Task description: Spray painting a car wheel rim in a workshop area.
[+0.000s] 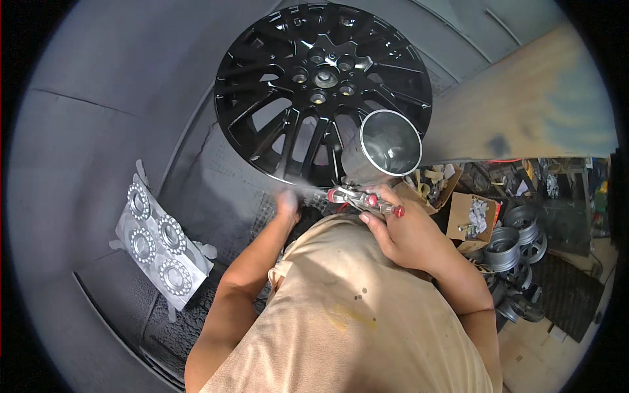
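Observation:
A glossy black alloy wheel (244,108) with many spokes faces me at the top of the view. My right hand (414,234) is wrapped round a spray gun (354,196) with red knobs, and a metal paint cup (351,157) stands on top of it. Pale mist streams leftward from the gun's nozzle, just below the wheel's lower rim. My left hand (287,202) is raised by that rim, blurred in the mist; its fingers are not clear, nor whether it touches the wheel.
Several silvery ring-shaped parts (175,277) lie on a pale sheet taped at the left. A tan panel (524,105) juts in at the upper right. Beyond it are cardboard boxes (460,213) and several stacked silver wheels (503,250). Dark-stained sheeting (98,150) lines the left side.

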Available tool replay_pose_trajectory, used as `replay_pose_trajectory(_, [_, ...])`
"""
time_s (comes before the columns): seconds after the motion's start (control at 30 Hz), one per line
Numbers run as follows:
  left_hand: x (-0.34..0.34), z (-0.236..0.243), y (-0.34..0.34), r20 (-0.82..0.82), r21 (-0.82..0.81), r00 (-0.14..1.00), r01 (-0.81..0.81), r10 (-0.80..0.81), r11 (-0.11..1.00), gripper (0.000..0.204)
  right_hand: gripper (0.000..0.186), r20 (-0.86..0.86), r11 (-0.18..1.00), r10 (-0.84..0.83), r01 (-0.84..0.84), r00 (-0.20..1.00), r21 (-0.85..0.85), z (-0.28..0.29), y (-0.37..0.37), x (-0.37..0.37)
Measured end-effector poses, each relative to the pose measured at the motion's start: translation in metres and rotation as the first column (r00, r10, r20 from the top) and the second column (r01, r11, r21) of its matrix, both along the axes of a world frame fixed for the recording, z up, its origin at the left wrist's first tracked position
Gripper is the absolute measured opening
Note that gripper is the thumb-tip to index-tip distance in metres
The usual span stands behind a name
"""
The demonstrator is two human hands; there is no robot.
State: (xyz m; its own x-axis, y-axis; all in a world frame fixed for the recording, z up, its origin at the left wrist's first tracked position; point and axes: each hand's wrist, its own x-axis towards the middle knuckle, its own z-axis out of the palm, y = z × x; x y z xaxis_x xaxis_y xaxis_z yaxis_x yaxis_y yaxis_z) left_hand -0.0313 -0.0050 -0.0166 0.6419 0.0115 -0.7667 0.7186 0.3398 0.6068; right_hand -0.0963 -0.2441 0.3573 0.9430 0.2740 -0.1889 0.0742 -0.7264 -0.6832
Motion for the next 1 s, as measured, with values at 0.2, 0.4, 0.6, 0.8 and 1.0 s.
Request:
replay_pose_trajectory(0.2, [-0.008,0.055,-0.024,0.01,-0.21,0.995,0.1,-0.1,0.973,0.019,0.035,0.278,0.982,-0.174,0.186,0.944,-0.016,-0.009,-0.007,0.013])
replay_pose_trajectory(0.4, [-0.01,0.053,-0.022,0.004,-0.247,0.995,0.097,-0.099,0.964,0.021,0.036,0.442,0.954,-0.187,0.27,0.877,-0.132,-0.008,-0.02,0.023])
replay_pose_trajectory(0.6, [0.005,0.038,-0.01,0.021,-0.213,1.0,0.005,-0.001,0.977,0.018,0.031,0.041,0.991,-0.136,0.136,0.99,-0.014,0.003,-0.017,0.003])
replay_pose_trajectory(0.8, [0.004,0.017,-0.012,-0.027,-0.097,0.993,0.112,-0.115,0.989,0.016,0.018,0.089,0.999,0.026,-0.03,0.996,0.039,0.002,-0.009,0.0])
replay_pose_trajectory(1.0, [-0.001,0.054,-0.037,0.017,-0.181,0.987,0.159,-0.158,0.971,0.015,0.035,0.259,0.976,-0.209,0.216,0.943,0.001,-0.008,-0.015,0.019])
